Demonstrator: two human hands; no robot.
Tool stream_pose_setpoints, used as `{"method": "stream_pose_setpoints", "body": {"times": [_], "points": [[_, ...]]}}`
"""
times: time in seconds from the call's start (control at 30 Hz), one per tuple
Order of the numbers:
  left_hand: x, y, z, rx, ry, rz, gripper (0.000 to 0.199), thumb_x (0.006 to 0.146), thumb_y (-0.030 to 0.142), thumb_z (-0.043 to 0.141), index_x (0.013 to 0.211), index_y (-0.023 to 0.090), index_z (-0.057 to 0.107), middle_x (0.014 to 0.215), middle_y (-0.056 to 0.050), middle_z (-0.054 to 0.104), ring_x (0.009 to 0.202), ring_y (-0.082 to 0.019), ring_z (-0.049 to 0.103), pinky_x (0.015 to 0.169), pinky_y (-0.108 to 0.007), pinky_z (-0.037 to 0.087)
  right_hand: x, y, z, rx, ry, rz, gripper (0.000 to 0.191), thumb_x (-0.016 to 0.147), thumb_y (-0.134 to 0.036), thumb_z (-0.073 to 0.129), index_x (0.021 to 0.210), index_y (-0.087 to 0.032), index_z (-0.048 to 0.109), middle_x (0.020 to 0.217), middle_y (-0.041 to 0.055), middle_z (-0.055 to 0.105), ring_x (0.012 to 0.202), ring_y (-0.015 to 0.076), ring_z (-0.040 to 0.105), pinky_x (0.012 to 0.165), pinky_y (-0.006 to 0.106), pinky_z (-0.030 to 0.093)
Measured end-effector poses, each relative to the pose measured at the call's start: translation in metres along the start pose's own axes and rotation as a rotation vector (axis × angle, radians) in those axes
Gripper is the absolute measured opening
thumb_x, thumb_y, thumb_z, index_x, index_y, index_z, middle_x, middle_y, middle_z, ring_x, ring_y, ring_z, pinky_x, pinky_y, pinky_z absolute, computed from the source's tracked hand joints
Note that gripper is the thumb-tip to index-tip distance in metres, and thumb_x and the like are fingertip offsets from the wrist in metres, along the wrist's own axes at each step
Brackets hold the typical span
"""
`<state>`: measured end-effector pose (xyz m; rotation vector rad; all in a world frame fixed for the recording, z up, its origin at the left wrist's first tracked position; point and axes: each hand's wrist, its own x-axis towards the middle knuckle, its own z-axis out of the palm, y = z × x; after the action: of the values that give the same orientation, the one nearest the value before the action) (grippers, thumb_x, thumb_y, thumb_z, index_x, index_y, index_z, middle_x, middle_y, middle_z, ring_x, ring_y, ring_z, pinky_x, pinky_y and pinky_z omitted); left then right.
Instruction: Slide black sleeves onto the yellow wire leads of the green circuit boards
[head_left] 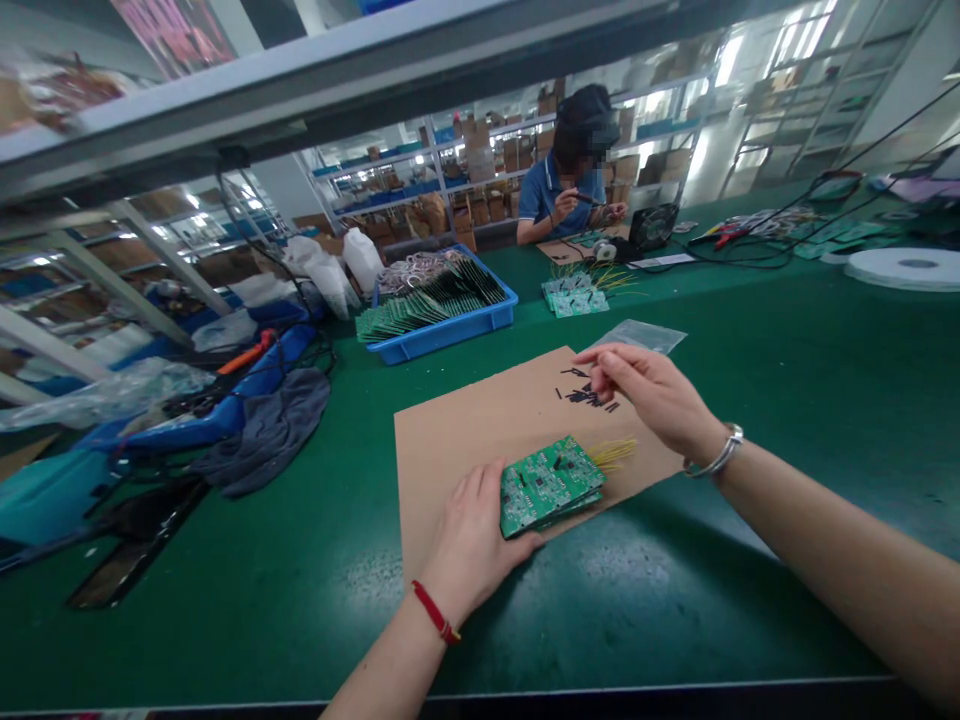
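Note:
A small stack of green circuit boards (pixel 551 484) with yellow wires (pixel 615 455) at its right end lies on a brown cardboard sheet (pixel 465 430). My left hand (pixel 476 530) grips the stack's left edge, the thumb along the near side. Over the sheet's far right part, beside a scatter of small black pins (pixel 589 395), is my right hand (pixel 649 390). Its thumb and fingers are pinched together; whatever is between them is too small to make out. A clear plastic bag (pixel 652 337) lies just beyond this hand.
A blue tray (pixel 450 330) full of boards stands behind the sheet. More wired boards (pixel 576 296) lie to its right. Dark cloth (pixel 277 430) and blue bins are at left, a white reel (pixel 911 268) at far right. Across the table sits a person (pixel 562 190).

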<state>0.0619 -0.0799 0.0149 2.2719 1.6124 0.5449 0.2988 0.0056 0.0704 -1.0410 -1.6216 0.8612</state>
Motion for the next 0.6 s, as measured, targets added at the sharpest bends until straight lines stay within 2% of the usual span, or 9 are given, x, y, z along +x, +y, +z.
{"method": "stream_pose_setpoints", "body": {"times": [0.03,0.1,0.27,0.37,0.47,0.6], "points": [[0.001,-0.001,0.000,0.015,-0.011,0.003,0.073,0.067,0.037,0.071,0.130,0.015,0.041,0.126,-0.014,0.054,0.116,-0.031,0.051,0.099,-0.048,0.042,0.004,0.009,-0.008,-0.024,0.064,0.011,0.036,0.091,-0.046,0.045,0.098,-0.018,0.066,0.069,0.0010,0.056,0.062,0.0120,0.051,0.060,0.026,0.043],[0.003,-0.002,-0.001,0.039,-0.037,0.018,0.071,0.066,0.035,0.071,0.127,0.013,0.044,0.123,-0.015,0.055,0.114,-0.031,0.052,0.099,-0.047,0.042,0.010,0.032,-0.022,-0.109,0.104,0.027,0.036,0.089,-0.046,0.046,0.097,-0.017,0.067,0.072,0.0026,0.058,0.065,0.0136,0.053,0.061,0.027,0.043],[0.010,-0.009,-0.007,0.062,-0.074,0.064,0.065,0.065,0.029,0.068,0.124,0.011,0.046,0.119,-0.015,0.058,0.110,-0.031,0.053,0.098,-0.049,0.043,0.011,0.079,-0.041,-0.445,-0.073,0.067,0.029,0.088,-0.034,0.048,0.104,-0.018,0.066,0.094,0.0071,0.068,0.082,0.0205,0.061,0.074,0.035,0.047],[0.016,-0.020,-0.012,0.054,-0.080,0.087,0.064,0.065,0.026,0.066,0.124,0.013,0.046,0.121,-0.014,0.057,0.111,-0.030,0.053,0.099,-0.048,0.042,0.012,0.091,-0.044,-0.637,-0.162,-0.004,0.027,0.087,-0.025,0.050,0.107,-0.018,0.067,0.100,0.0083,0.068,0.088,0.0219,0.061,0.080,0.036,0.047],[0.023,-0.031,-0.018,0.040,-0.098,0.103,0.064,0.065,0.025,0.066,0.125,0.014,0.046,0.122,-0.013,0.056,0.112,-0.029,0.053,0.100,-0.048,0.041,0.017,0.095,-0.044,-0.775,-0.254,-0.134,0.027,0.084,-0.018,0.052,0.105,-0.019,0.070,0.103,0.0098,0.065,0.094,0.0231,0.059,0.085,0.037,0.045],[0.029,-0.040,-0.021,0.015,-0.129,0.097,0.065,0.065,0.028,0.068,0.125,0.016,0.046,0.121,-0.012,0.056,0.111,-0.029,0.053,0.099,-0.048,0.042,0.025,0.100,-0.040,-0.904,-0.324,-0.248,0.022,0.082,-0.017,0.057,0.096,-0.022,0.074,0.094,0.0089,0.064,0.088,0.0228,0.058,0.079,0.037,0.045]]}}
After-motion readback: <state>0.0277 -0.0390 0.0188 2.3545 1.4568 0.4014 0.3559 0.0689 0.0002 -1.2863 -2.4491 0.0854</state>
